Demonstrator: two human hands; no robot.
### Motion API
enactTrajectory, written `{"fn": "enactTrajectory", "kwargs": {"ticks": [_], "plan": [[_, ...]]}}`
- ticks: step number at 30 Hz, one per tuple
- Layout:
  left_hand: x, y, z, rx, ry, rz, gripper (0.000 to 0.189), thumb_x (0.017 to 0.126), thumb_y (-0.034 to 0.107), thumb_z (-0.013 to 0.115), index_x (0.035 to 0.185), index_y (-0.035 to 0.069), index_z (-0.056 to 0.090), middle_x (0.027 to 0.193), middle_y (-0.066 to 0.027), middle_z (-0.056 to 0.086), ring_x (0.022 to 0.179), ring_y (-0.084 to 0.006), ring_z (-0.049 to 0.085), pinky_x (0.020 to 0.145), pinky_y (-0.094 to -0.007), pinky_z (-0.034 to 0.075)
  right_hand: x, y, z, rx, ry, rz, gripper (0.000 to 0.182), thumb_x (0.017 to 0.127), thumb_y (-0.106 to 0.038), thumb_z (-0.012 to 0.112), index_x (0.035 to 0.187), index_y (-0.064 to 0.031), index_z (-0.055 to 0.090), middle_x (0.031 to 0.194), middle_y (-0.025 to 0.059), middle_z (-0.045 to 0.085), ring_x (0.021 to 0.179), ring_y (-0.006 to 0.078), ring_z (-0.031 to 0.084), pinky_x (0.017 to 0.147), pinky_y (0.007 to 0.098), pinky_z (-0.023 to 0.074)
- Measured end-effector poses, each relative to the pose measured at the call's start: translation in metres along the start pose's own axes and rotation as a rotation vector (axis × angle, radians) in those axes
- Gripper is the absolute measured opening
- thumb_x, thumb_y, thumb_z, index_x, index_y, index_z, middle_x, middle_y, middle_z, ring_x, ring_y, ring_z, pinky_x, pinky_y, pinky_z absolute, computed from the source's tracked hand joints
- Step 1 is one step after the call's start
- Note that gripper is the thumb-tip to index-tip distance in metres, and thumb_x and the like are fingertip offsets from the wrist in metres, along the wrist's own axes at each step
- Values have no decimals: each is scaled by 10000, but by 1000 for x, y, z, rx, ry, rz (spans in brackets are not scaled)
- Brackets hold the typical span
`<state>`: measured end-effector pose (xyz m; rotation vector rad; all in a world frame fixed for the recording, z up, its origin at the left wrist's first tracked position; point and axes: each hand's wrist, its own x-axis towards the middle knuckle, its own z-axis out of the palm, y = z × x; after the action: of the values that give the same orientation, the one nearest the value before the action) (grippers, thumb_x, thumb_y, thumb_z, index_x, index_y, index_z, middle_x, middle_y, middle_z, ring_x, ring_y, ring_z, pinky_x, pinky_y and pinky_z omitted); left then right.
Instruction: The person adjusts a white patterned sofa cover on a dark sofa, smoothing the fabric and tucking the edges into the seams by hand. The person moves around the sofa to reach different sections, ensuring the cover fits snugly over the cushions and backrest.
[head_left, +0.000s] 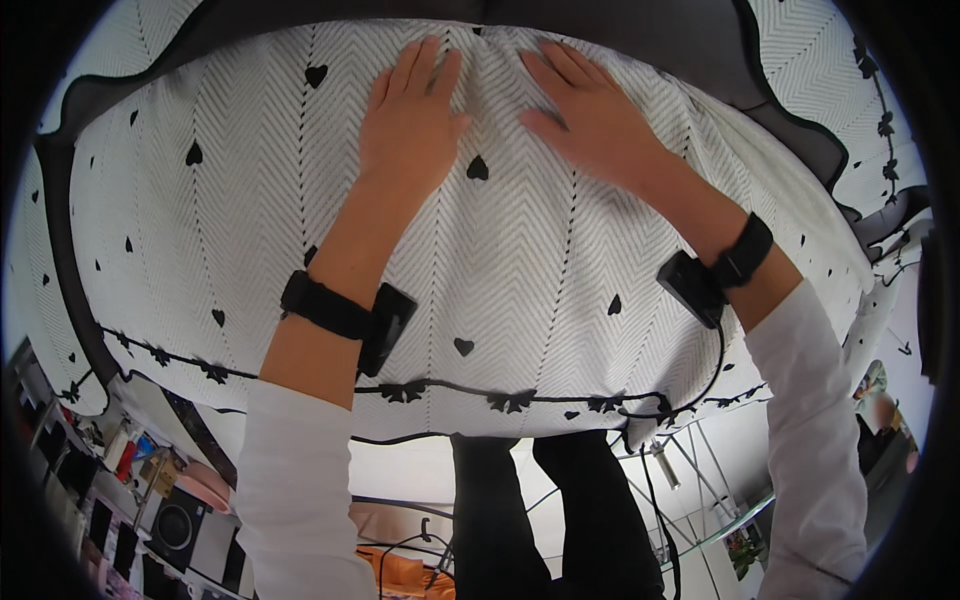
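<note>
A white quilted cover (495, 247) with a herringbone pattern, black hearts and a black bow trim spreads before me over what looks like a sofa seat. My left hand (412, 112) lies palm down on it near the far edge, fingers slightly apart. To its right my right hand (585, 112) rests on the fabric too, fingers spread and thumb out. Soft creases run through the cloth between and beside the hands. Neither hand grips anything. Each wrist wears a black strap with a small black device; a cable hangs from the right one.
Dark grey upholstery (637, 37) with a wavy edge borders the cover at the back. A glass table (739, 521) with thin metal legs stands at lower right, a speaker (176, 525) at lower left. A person (881, 420) is at the far right.
</note>
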<state>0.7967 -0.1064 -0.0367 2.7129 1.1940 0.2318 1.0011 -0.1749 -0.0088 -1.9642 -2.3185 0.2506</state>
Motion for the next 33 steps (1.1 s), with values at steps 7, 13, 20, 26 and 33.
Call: {"fn": "enactTrajectory", "kwargs": {"ticks": [7, 13, 20, 26, 33], "plan": [[44, 20, 12, 25, -185, -23, 576, 980, 429, 386, 1456, 108, 349, 1529, -108, 292, 1436, -254, 198, 1160, -438, 153, 14, 27, 20, -56, 47, 133, 718, 932, -564, 417, 1440, -60, 348, 1425, 202, 415, 1340, 343, 371, 1128, 434, 258], [63, 18, 39, 65, 65, -18, 522, 915, 271, 439, 1350, -18, 440, 1430, -203, 403, 1342, -313, 353, 1101, -508, 255, 38, 26, 12, 4, -215, 224, 731, 935, -576, 380, 1393, -6, 385, 1350, 238, 481, 1274, 377, 439, 1084, 441, 327], [78, 9, -2, -53, -327, -31, 609, 948, 455, 422, 1424, 77, 396, 1497, -181, 321, 1396, -303, 263, 1127, -512, 176, 10, 43, 11, -236, 408, 2, 469, 956, -334, 472, 1287, -4, 513, 1207, 235, 575, 1164, 349, 518, 1035, 418, 363], [12, 56, 12, -144, -100, -92, 702, 942, 546, 421, 1509, 181, 225, 1560, -161, 187, 1451, -290, 147, 1130, -580, 94, -22, 65, -1, 42, -53, 266, 912, 871, -673, 446, 1426, 40, 324, 1471, 237, 333, 1381, 362, 297, 1137, 427, 224], [66, 57, 36, -131, -99, -71, 699, 917, 549, 438, 1427, 73, 391, 1513, -196, 282, 1404, -328, 230, 1121, -514, 197, 8, 71, 22, 25, -114, 397, 846, 870, -693, 413, 1346, 4, 468, 1385, 253, 445, 1330, 390, 369, 1113, 446, 249]]}}
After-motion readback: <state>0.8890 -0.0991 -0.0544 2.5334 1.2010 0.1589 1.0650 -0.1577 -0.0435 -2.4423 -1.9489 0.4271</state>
